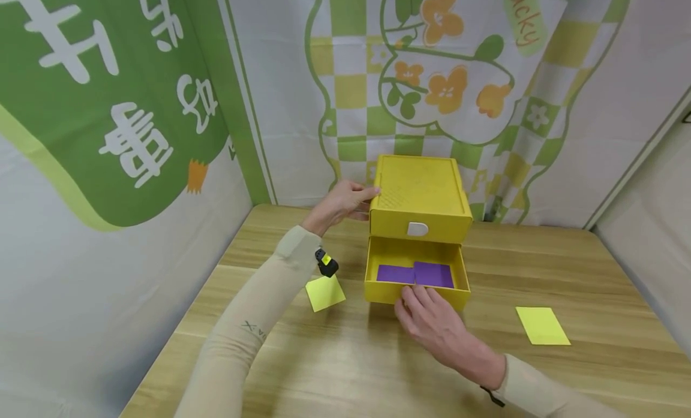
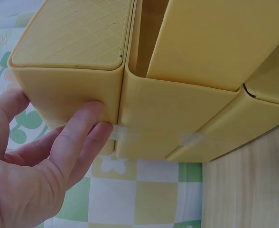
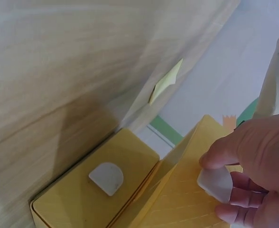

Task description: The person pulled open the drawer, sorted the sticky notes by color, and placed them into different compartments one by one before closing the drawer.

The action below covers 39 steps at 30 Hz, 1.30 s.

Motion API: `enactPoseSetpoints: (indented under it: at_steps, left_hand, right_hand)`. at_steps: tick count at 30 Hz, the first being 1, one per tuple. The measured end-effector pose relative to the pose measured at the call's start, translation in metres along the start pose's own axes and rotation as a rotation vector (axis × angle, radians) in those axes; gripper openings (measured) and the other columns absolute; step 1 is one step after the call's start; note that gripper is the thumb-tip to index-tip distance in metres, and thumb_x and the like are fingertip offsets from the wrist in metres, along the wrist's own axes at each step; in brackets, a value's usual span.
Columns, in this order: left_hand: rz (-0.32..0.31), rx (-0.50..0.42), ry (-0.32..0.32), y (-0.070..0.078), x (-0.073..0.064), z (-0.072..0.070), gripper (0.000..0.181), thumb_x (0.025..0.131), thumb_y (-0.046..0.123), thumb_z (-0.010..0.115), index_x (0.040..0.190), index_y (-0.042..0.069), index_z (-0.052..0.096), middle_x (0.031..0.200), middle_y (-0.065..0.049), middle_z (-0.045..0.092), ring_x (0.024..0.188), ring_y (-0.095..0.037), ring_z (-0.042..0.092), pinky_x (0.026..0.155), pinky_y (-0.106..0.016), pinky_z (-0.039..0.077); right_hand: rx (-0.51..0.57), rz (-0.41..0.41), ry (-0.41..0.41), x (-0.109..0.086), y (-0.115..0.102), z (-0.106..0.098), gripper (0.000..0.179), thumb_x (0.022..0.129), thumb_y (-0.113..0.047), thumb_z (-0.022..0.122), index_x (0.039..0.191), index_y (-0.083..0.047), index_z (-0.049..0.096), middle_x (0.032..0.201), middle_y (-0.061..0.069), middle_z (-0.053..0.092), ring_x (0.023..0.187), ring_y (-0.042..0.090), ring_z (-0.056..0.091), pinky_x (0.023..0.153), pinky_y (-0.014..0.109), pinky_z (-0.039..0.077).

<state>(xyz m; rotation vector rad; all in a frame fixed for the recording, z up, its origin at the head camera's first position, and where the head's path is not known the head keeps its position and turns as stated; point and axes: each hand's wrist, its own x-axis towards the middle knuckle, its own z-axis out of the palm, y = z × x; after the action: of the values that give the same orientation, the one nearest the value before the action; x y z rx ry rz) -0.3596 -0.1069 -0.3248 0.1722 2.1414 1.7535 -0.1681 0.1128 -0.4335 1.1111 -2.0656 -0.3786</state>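
A yellow three-tier drawer unit (image 1: 421,181) stands on the table with its middle drawer (image 1: 372,293) pulled out. Two purple paper squares (image 1: 434,274) lie side by side inside that drawer. My right hand (image 1: 434,328) is at the drawer's front; in the right wrist view its thumb and fingers pinch the white tab handle (image 3: 216,184). My left hand (image 1: 345,202) rests against the unit's upper left side. In the left wrist view, its extended fingers (image 2: 82,126) touch the side wall of the top tier, with the thumb at the upper edge.
One yellow sticky note (image 1: 326,293) lies on the table left of the unit, under the left forearm's edge. Another yellow sticky note (image 1: 542,326) lies to the right. The top drawer has its own white tab (image 1: 417,229). A patterned curtain (image 1: 351,88) hangs behind.
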Motion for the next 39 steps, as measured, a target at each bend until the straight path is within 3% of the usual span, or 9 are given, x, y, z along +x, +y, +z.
enactPoseSetpoints:
  at_steps: [8, 15, 21, 31, 39]
  left_hand:
    - [0.002, -0.005, -0.016, 0.000, -0.001, 0.002, 0.046, 0.096, 0.034, 0.065, 0.121, -0.004, 0.065, 0.125, -0.020, 0.064, 0.105, -0.029, 0.068, 0.081, -0.036, 0.062]
    - [0.006, -0.016, 0.003, 0.003, -0.001, 0.002, 0.045, 0.095, 0.034, 0.066, 0.121, -0.004, 0.065, 0.124, -0.019, 0.064, 0.094, -0.023, 0.070, 0.080, -0.036, 0.062]
    - [0.022, -0.004, 0.001, 0.003, -0.001, 0.000, 0.047, 0.096, 0.034, 0.065, 0.124, -0.003, 0.063, 0.125, -0.016, 0.064, 0.100, -0.025, 0.069, 0.082, -0.036, 0.062]
    - [0.010, -0.002, 0.002, 0.001, -0.003, 0.001, 0.045, 0.096, 0.035, 0.064, 0.124, -0.001, 0.065, 0.123, -0.017, 0.065, 0.094, -0.021, 0.070, 0.081, -0.036, 0.062]
    - [0.009, -0.007, 0.009, 0.000, -0.002, 0.002, 0.044, 0.096, 0.034, 0.065, 0.122, -0.002, 0.066, 0.121, -0.019, 0.066, 0.092, -0.021, 0.071, 0.083, -0.038, 0.062]
  right_hand:
    - [-0.004, 0.005, 0.039, 0.002, 0.008, 0.007, 0.047, 0.102, 0.003, 0.017, 0.098, 0.000, 0.064, 0.093, 0.016, 0.054, 0.077, 0.030, 0.048, 0.064, 0.034, 0.047]
    - [-0.004, 0.009, 0.030, 0.007, 0.019, 0.015, 0.046, 0.100, 0.006, 0.018, 0.097, 0.001, 0.063, 0.092, 0.016, 0.053, 0.077, 0.030, 0.047, 0.064, 0.034, 0.046]
    - [-0.002, 0.011, 0.014, 0.013, 0.027, 0.021, 0.044, 0.099, 0.004, 0.018, 0.097, 0.002, 0.062, 0.092, 0.016, 0.052, 0.076, 0.030, 0.045, 0.063, 0.034, 0.044]
    - [-0.052, 0.025, -0.033, 0.017, 0.034, 0.034, 0.048, 0.104, 0.004, 0.015, 0.098, 0.000, 0.063, 0.093, 0.014, 0.054, 0.077, 0.029, 0.047, 0.065, 0.031, 0.045]
    - [-0.063, 0.034, 0.008, 0.022, 0.043, 0.045, 0.048, 0.106, 0.001, 0.017, 0.097, -0.001, 0.064, 0.092, 0.014, 0.054, 0.076, 0.029, 0.047, 0.064, 0.031, 0.044]
